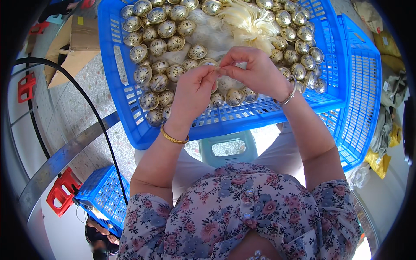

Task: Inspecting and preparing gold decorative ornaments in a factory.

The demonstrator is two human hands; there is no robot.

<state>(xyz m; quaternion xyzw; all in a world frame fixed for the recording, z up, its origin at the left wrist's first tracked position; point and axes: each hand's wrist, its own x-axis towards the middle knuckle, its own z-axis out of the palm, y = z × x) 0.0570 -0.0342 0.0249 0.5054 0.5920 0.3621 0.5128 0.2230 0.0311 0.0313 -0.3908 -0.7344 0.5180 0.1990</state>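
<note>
My left hand (195,89) and my right hand (256,69) meet above a large blue plastic crate (182,135). Thumb and forefinger of each are pinched together, tip to tip. Whatever sits between them is too small to name. Underneath lie many gold, ball-shaped ornaments (166,29) with dark perforated patterns. Just beyond my hands, a bundle of pale cream strands (249,24) rests on clear plastic film (208,34). A gold bangle circles my left wrist, and a silver bangle my right.
Another blue crate (359,82) stands at the right. A pale green stool (228,149) is below the crate's near edge. To the left are a cardboard box (71,50), a red stool (62,191), a black cable (93,108) and a smaller blue crate (104,195) beside another person (100,236).
</note>
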